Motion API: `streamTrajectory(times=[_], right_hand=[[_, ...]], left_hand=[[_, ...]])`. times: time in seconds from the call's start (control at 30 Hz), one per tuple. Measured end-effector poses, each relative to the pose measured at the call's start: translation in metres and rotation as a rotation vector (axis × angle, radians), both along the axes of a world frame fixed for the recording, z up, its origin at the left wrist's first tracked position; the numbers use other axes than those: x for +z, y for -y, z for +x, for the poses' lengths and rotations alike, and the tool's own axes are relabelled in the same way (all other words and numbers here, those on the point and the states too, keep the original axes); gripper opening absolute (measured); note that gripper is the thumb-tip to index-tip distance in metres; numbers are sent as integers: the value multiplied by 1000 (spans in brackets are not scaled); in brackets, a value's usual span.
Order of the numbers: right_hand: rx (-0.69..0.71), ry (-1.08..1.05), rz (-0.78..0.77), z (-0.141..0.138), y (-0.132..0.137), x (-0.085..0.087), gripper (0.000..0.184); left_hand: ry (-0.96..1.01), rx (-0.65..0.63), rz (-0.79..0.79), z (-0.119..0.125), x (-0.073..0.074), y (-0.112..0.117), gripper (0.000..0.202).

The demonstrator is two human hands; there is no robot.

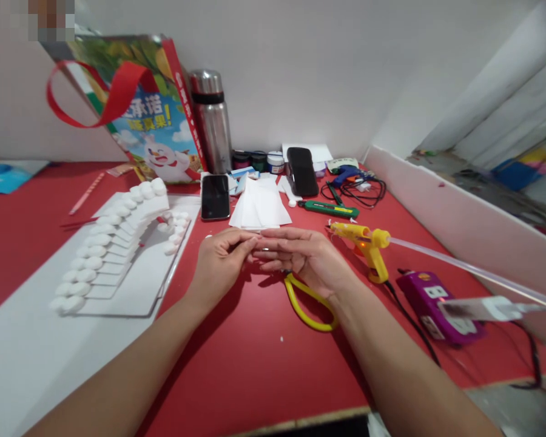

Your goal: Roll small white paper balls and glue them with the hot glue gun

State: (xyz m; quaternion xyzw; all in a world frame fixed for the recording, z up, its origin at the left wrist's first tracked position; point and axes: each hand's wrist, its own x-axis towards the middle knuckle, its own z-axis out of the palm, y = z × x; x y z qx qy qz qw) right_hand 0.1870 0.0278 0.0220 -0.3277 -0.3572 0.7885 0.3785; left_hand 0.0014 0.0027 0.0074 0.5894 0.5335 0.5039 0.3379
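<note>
Over the red table, my left hand [224,262] has its thumb and fingers pinched together, and whatever lies between them is too small or hidden to make out. My right hand [312,258] is held palm up with its fingers stretched out, their tips touching the left fingertips. Below the right hand lies a tool with yellow loop handles [310,309], its front end hidden. Just beyond both hands rests a stack of white paper pieces [260,203]. To the left, a curved stepped model of white card [113,290] carries rows of round white pieces [95,250].
A yellow hot glue gun [361,240] with a clear glue stick stands at right, its cord running near a purple power strip [437,306]. A green utility knife [330,209], two phones [215,197], a steel flask [212,121] and a printed bag [150,115] sit farther back.
</note>
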Motion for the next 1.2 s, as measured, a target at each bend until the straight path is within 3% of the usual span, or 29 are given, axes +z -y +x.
streamTrajectory(times=[0.27, 0.4, 0.6, 0.83, 0.93, 1.1, 1.2], right_hand=[[41, -12, 31, 3, -2, -1, 24], [75, 16, 26, 3, -2, -3, 28], [65, 134, 159, -1, 1, -9, 21], [37, 251, 276, -2, 2, -9, 25], [-45, 301, 246, 0, 0, -7, 30], [-306, 333, 245, 8, -6, -2, 29], [-299, 283, 310, 12, -9, -3, 31]], left_hand=[[226, 34, -192, 0, -3, 1, 24], [215, -21, -211, 2, -1, 3, 27], [94, -104, -203, 3, 2, 4, 29], [106, -227, -165, 1, 3, 7, 30], [149, -192, -240, 1, 0, 6, 28], [137, -57, -310, 2, -4, 4, 28], [132, 2, -269, 1, -8, 2, 34]])
